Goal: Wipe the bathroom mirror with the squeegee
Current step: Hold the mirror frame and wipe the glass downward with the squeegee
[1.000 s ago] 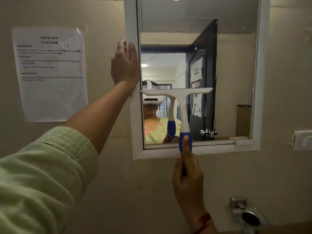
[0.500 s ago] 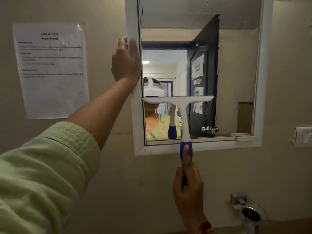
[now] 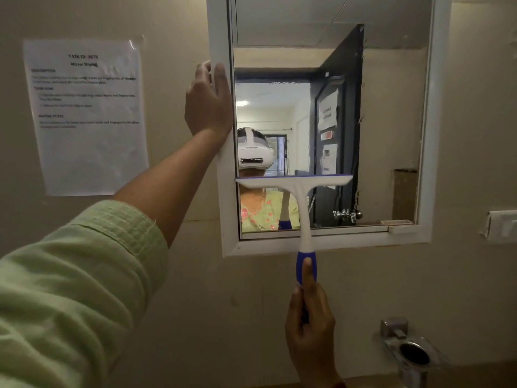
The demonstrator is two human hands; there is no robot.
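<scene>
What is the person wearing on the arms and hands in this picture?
The left arm has a light green sleeve with a fine woven check, pushed up above the forearm. The left hand and right hand are bare, without gloves. A red-orange band shows at the right wrist.

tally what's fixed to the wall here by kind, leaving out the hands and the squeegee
Framed mirror: 1
Printed paper sheet: 1
Switch plate: 1
Metal ring holder: 1
Total: 4
</scene>
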